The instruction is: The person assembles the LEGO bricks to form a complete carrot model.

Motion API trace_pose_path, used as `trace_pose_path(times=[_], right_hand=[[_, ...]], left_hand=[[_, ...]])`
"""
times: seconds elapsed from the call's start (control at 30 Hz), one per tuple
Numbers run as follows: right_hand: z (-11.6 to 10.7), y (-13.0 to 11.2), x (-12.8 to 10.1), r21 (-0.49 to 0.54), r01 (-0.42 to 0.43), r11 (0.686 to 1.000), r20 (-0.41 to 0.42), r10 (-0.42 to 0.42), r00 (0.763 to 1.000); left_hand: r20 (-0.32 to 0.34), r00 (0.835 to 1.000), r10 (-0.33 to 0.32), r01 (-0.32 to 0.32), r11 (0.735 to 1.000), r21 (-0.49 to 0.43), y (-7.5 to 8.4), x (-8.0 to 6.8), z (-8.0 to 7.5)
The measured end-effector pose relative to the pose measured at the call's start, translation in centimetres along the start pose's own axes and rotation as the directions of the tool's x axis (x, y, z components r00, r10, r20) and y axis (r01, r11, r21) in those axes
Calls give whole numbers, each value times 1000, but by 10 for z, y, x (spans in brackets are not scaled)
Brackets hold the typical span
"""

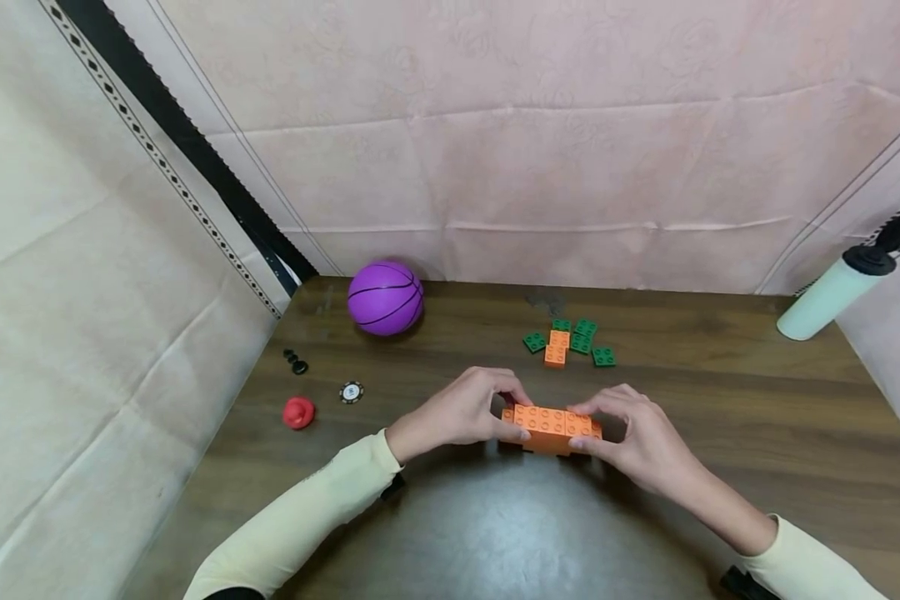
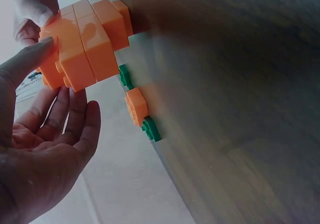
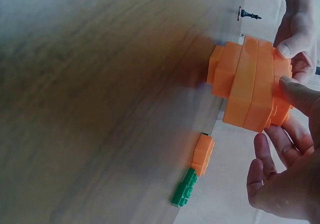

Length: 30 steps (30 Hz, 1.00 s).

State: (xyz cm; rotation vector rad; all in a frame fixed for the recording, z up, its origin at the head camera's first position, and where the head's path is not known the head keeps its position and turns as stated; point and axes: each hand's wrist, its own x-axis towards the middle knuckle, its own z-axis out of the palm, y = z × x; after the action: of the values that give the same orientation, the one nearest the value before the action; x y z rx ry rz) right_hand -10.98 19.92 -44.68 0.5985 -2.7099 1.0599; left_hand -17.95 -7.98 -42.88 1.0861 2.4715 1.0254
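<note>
An orange toy-brick assembly (image 1: 546,429), stacked in stepped layers, is between both hands near the middle of the table. My left hand (image 1: 474,408) pinches its left end, thumb on the near side and fingers behind. At the other end my right hand (image 1: 633,429) pinches it the same way. The wrist views show wider layers of the assembly (image 2: 82,43) and narrower ones below them. Whether its lowest brick touches the table cannot be told. Beyond the hands lie loose orange bricks (image 1: 556,352) with several green bricks (image 1: 603,357) around them.
A purple ball (image 1: 386,297) sits at the back left. Nearer are a poker chip (image 1: 351,392), a black chess piece (image 3: 250,15) and a red knob-like object (image 1: 298,412). A mint bottle (image 1: 832,293) stands at the back right edge of the wooden table (image 1: 720,375).
</note>
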Motion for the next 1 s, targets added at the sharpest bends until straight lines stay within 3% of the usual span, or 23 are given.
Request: trace_pose_path(times=[0.4,0.9,1.0], right_hand=[[-1,1,-3,-12,-6,1000,-10,6,1000],[2,1,0,23,1,1000,-9,0,1000],[1,0,-1,21,-8,1000,-13,8,1000]], left_hand=[[4,1000,-1,0,996,91,8,0,1],[-51,998,-30,41,975,216,19,-9,6],[-47,999,-27,36,978,204,19,-8,6]])
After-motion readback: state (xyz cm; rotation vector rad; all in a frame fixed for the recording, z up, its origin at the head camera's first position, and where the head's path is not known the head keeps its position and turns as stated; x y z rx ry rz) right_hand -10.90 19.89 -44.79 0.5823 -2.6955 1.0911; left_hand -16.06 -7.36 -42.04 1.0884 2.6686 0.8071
